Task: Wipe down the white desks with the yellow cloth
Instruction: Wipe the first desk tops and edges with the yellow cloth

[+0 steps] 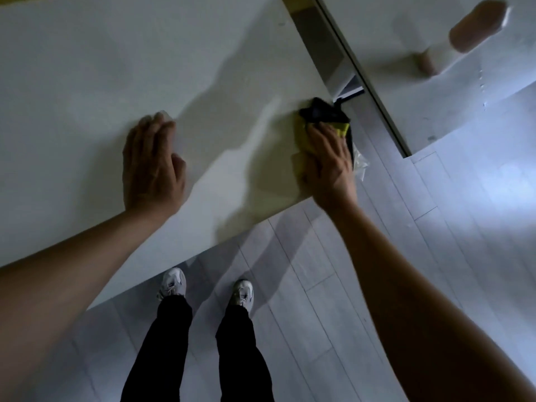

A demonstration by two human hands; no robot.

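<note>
Wiping looks partly done, I judge. My left hand point(152, 163) lies flat on the near white desk point(87, 68), fingers straight, close together. My right hand point(327, 158) presses the yellow cloth point(301, 132) under its fingers at the desk's right edge. Beyond those fingertips, the second desk point(435, 91) holds a blurred brown object point(475, 24), perhaps a bottle; it likely awaits wiping. Grey plank floor point(333, 285) below.

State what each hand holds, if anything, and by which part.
The right hand presses the yellow cloth from above onto the white desk, fingers spread over its middle. The left hand holds nothing, resting flat on the desk.
</note>
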